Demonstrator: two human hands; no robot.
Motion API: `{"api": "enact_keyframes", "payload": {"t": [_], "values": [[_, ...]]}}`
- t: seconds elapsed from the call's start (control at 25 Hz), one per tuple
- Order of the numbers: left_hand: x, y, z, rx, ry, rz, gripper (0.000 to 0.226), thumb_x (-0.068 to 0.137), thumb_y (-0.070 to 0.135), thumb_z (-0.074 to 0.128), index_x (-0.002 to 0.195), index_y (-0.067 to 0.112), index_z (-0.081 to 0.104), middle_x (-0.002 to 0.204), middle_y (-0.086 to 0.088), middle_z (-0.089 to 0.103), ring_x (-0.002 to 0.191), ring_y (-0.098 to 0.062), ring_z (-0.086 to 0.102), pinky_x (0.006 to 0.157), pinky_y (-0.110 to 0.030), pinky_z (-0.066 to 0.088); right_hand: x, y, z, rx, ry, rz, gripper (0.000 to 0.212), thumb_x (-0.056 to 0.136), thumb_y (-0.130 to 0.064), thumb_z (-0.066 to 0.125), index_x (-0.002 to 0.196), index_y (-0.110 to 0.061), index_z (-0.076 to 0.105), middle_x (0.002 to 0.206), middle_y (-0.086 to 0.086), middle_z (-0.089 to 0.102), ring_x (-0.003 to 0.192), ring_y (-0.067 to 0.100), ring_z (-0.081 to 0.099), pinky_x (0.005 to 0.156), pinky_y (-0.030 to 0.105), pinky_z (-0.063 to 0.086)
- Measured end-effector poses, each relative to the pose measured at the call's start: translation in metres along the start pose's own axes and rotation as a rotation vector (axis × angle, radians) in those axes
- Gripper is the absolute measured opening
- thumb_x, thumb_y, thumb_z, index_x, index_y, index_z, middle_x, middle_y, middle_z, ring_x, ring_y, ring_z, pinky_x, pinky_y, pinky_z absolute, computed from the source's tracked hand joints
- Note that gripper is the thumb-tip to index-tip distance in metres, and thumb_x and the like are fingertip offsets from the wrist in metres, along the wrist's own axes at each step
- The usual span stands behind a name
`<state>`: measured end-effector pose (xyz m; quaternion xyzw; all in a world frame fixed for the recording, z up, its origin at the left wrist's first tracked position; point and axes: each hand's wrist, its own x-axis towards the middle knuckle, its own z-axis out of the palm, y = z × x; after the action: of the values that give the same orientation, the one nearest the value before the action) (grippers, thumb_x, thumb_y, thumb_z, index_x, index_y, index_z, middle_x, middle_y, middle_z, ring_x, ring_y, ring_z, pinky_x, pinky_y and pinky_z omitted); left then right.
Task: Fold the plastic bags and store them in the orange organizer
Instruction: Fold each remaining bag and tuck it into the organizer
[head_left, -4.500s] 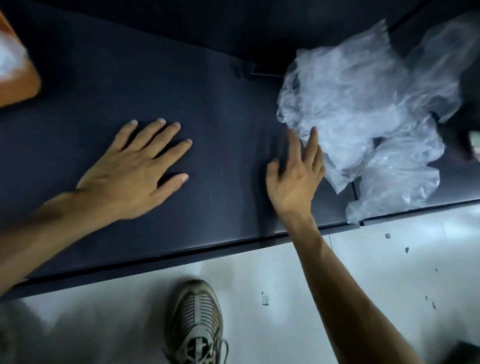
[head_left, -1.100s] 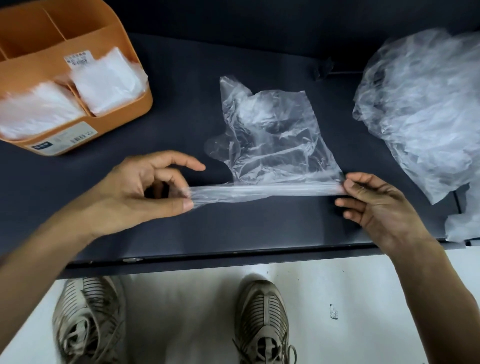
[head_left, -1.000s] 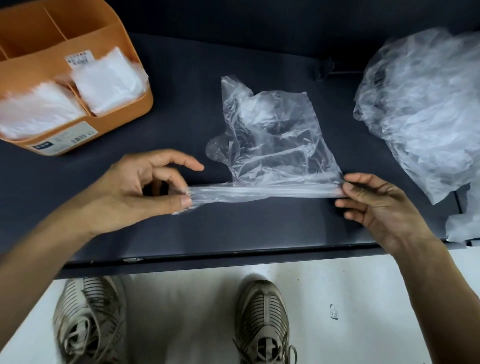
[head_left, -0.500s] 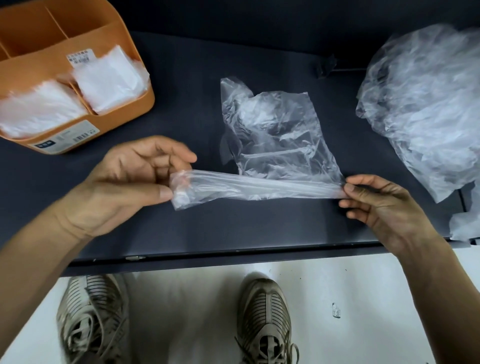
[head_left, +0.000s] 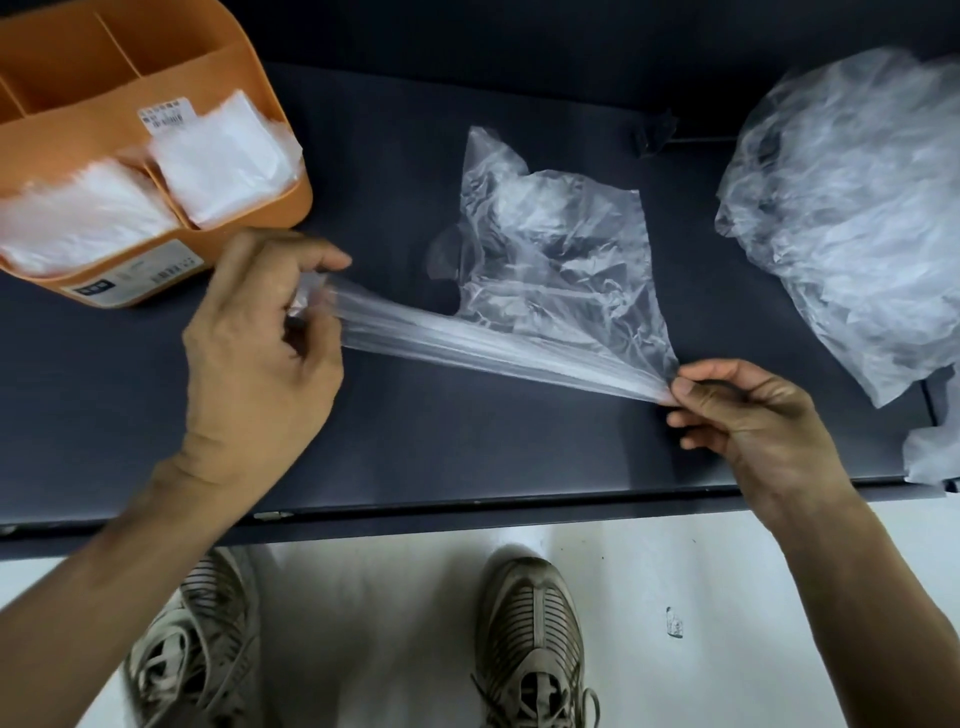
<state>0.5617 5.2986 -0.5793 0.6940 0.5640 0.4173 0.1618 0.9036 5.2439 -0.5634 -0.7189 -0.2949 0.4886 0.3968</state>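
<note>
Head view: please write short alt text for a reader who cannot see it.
Two hands, left hand and right hand, pinch a clear plastic bag stretched between them over a dark table. An orange organizer with folded bags stands left; a bag pile lies right.

Left hand (head_left: 260, 358): I see it raised, back to camera, fingers curled, pinching one end of the bag (head_left: 550, 270); forearm runs in from lower left. Right hand (head_left: 753, 421): I see it lower, thumb and forefinger pinching the opposite corner, remaining fingers loosely curled; forearm enters from lower right.
</note>
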Motion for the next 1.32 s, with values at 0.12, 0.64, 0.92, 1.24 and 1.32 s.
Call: {"api": "enact_keyframes", "payload": {"t": [0.12,0.64,0.92,1.24,1.32], "values": [[-0.006,-0.005,-0.001,-0.19,-0.109,-0.08,0.015,0.094,0.01,0.07,0.108,0.014,0.069,0.109,0.013,0.066,0.094,-0.007,0.068,0.084,-0.024,0.055,-0.002,0.002,0.001,0.026,0.068,-0.007,0.014,0.075,-0.011,0.073,0.087,-0.013,0.068,0.066,0.001,0.071,0.054,0.01,0.065,0.046,0.019,0.05],[-0.012,-0.017,-0.038,-0.139,-0.501,-0.427,0.032,0.079,0.014,0.083,0.094,0.04,0.073,0.087,0.015,0.073,0.072,-0.006,0.067,0.072,-0.021,0.054,-0.007,-0.023,-0.013,-0.4,0.03,0.149,0.015,0.081,-0.026,0.08,0.094,-0.02,0.073,0.077,0.006,0.075,0.057,0.017,0.065,0.055,0.031,0.055],[0.048,0.008,0.014,-0.06,-0.474,-0.207,0.043,0.089,-0.004,0.06,0.117,0.028,0.065,0.11,0.008,0.068,0.089,-0.002,0.063,0.077,-0.001,0.04,0.061,-0.051,0.031,-0.544,0.241,-0.239,0.017,0.085,-0.028,0.061,0.075,-0.039,0.069,0.08,-0.014,0.073,0.084,0.018,0.07,0.086,0.04,0.056],[0.097,0.0,0.074,0.074,-0.59,-0.052,0.038,0.091,0.007,0.066,0.126,0.022,0.066,0.109,0.003,0.055,0.102,-0.019,0.061,0.091,-0.035,0.051,0.11,-0.045,0.066,-0.743,0.235,-0.288,0.007,0.092,-0.025,0.068,0.09,-0.018,0.067,0.087,-0.001,0.069,0.084,0.014,0.064,0.067,0.012,0.043],[0.089,-0.006,0.069,0.019,-0.507,-0.03,0.012,0.088,0.01,0.071,0.097,0.017,0.075,0.098,0.006,0.059,0.09,-0.015,0.062,0.084,-0.033,0.053,0.104,-0.042,0.062,-0.623,0.256,-0.281,0.008,0.093,-0.022,0.065,0.087,-0.017,0.064,0.087,0.0,0.068,0.082,0.014,0.063,0.075,0.02,0.049]]}}
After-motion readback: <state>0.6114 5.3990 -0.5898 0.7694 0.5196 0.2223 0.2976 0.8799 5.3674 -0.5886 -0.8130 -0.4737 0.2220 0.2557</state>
